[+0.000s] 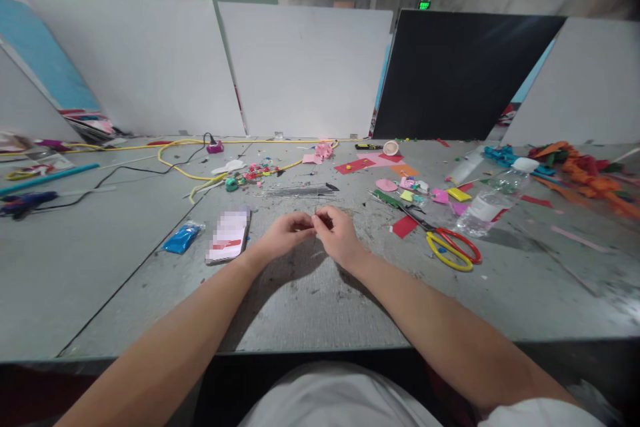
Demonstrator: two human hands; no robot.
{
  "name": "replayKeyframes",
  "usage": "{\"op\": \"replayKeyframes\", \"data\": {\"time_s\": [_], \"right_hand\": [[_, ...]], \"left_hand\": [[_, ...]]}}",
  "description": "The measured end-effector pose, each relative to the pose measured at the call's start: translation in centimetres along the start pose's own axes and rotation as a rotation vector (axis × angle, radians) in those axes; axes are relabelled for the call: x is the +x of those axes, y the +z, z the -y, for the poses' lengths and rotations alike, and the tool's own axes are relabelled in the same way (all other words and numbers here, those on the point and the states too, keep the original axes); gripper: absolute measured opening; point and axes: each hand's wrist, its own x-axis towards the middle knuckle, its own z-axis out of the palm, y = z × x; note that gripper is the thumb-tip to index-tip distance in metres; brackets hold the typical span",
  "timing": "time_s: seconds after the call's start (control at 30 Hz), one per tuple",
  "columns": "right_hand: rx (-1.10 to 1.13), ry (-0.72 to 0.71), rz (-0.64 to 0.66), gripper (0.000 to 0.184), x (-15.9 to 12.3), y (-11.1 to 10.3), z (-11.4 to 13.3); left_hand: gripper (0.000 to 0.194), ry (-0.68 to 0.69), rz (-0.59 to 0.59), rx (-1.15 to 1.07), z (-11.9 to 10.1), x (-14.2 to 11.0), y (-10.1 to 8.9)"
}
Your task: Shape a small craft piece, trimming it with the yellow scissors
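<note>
Left hand (287,232) and right hand (338,235) meet above middle of bench (315,310), fingers together at tips, likely for fine control; any item between too small to tell. Thin wires (300,191) just beyond, within reach. Scissors' (436,231) handles face near right corner, easy to grab.

Both hands, left (293,230) and right (336,233), fingertips together above gray tabletop (320,307). Phone (228,235) and blue packet (182,239) left; red-and-yellow-handled scissors (453,248), clear bottle (493,203) right. Bundle of thin wires (300,191) just beyond hands.
</note>
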Motion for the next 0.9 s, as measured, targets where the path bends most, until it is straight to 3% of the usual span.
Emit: {"op": "replayKeyframes", "data": {"time_s": [0.23,0.9], "right_hand": [[0.008,0.021,0.027,0.018,0.0,-0.1,0.2],[0.099,0.077,0.047,0.017,0.1,-0.3,0.5]], "left_hand": [[0.024,-0.014,-0.056,0.04,0.6,0.2,-0.5],[0.023,-0.04,-0.082,0.019,-0.4,0.0,-0.1]]}}
